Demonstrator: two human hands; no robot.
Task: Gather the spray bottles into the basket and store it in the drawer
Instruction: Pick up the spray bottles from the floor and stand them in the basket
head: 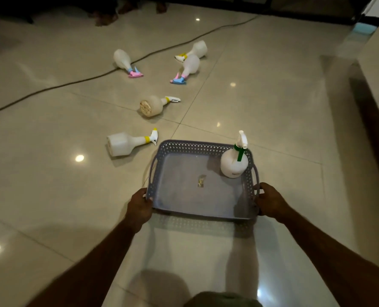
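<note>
Grey perforated basket [173,149] held low over glossy tiled floor [261,103], left hand [139,206] gripping its 8 o'clock corner, right hand [270,201] gripping its 4 o'clock side, green-trigger spray bottle [234,163] upright inside at 2 o'clock — five more bottles lying on their sides from 10 to 12 o'clock, nearest one [126,142] just beside the basket, black cable [73,82] beyond.

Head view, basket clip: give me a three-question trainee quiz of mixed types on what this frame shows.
1. True or false: the green-trigger bottle stands upright in the basket.
2. How many spray bottles lie on the floor? A) three B) five C) seven
3. Fill in: the left hand and right hand both grip the basket's ____ corners.

Key:
1. True; it stands in the far right corner.
2. B; the closest is the yellow-collared bottle.
3. Near.
</note>
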